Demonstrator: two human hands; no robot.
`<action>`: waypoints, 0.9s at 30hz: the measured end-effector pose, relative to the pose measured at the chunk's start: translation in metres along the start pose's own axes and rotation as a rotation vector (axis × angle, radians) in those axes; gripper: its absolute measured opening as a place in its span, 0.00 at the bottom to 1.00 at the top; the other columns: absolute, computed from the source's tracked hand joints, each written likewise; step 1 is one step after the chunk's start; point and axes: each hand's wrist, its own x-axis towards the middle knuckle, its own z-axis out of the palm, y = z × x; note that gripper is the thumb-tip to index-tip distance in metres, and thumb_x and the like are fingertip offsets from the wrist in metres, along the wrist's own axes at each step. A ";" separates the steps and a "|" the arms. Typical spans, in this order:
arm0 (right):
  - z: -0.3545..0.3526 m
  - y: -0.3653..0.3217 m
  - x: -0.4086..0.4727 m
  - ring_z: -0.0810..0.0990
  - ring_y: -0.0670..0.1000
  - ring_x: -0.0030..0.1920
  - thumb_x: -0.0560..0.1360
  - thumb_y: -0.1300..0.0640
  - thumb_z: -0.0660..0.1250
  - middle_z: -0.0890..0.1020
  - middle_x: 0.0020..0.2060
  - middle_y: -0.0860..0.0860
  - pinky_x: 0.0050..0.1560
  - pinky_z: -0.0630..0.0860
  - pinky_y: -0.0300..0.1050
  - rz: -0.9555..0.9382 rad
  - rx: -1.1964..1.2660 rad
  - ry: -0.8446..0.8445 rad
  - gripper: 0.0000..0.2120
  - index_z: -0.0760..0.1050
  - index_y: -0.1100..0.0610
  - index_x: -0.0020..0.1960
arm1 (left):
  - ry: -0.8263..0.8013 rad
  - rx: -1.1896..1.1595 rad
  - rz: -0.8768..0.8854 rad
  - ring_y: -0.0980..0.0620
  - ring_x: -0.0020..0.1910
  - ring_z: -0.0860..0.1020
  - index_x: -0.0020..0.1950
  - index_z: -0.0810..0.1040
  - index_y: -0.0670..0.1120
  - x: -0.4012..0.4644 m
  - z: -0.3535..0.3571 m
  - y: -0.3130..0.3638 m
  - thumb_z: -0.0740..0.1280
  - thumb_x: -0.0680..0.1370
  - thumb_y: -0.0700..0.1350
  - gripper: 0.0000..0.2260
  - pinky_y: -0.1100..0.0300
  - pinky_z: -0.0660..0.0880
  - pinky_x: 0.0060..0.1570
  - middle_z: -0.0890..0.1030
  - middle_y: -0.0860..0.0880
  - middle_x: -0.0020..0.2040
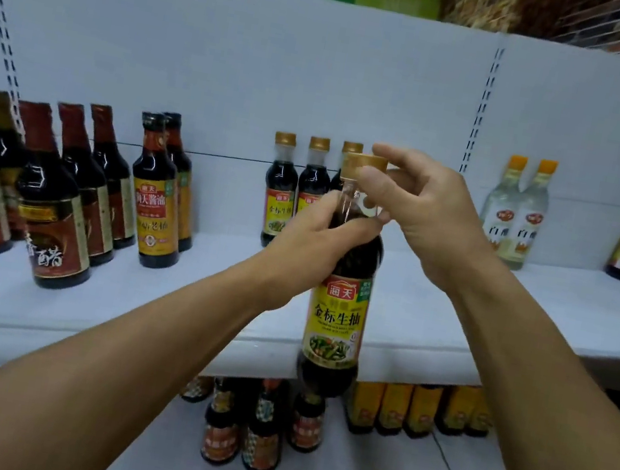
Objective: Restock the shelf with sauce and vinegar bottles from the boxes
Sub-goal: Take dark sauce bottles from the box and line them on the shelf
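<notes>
While both forearms reach in from the bottom corners, the soy sauce bottle is held upright in mid-air, just in front of the front edge of the white shelf, its base hanging below that edge. The left hand is wrapped round the bottle's shoulder and neck, fingers curled on the glass. The right hand pinches the neck just under the gold cap, thumb in front, index finger arched over the top.

Plenty of bare shelf right behind the bottle and off to the right, all the way to the two white vinegar bottles. Straight back, three matching gold-capped soy bottles stand in a row near the back panel. To the left there's a crowd of dark bottles with red and black caps, some close to the front edge. Small jars sit on the lower shelf underneath.
</notes>
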 end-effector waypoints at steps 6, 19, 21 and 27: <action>0.003 0.044 -0.018 0.82 0.39 0.52 0.74 0.51 0.69 0.82 0.54 0.45 0.43 0.78 0.32 0.141 0.117 -0.033 0.25 0.67 0.51 0.70 | 0.068 0.064 -0.017 0.58 0.39 0.83 0.53 0.75 0.46 0.030 -0.008 0.010 0.65 0.81 0.46 0.05 0.64 0.78 0.34 0.83 0.47 0.46; 0.024 0.114 -0.015 0.81 0.40 0.50 0.68 0.52 0.77 0.82 0.50 0.40 0.50 0.77 0.39 0.295 -0.076 -0.089 0.22 0.73 0.45 0.59 | 0.114 0.064 -0.097 0.50 0.50 0.83 0.56 0.74 0.45 0.070 -0.008 -0.028 0.67 0.80 0.48 0.10 0.56 0.81 0.48 0.83 0.46 0.51; 0.020 0.119 -0.006 0.80 0.41 0.50 0.68 0.53 0.77 0.82 0.50 0.40 0.49 0.77 0.38 0.298 -0.094 -0.091 0.22 0.73 0.46 0.58 | 0.105 0.076 -0.094 0.55 0.48 0.83 0.56 0.74 0.47 0.077 -0.008 -0.031 0.67 0.80 0.49 0.09 0.62 0.80 0.43 0.83 0.49 0.50; 0.002 0.139 0.028 0.82 0.43 0.49 0.68 0.55 0.77 0.84 0.48 0.44 0.51 0.78 0.43 0.309 -0.081 -0.096 0.18 0.75 0.47 0.54 | 0.081 0.057 -0.094 0.57 0.49 0.83 0.56 0.73 0.57 0.093 -0.006 -0.052 0.69 0.79 0.47 0.09 0.67 0.78 0.39 0.83 0.51 0.54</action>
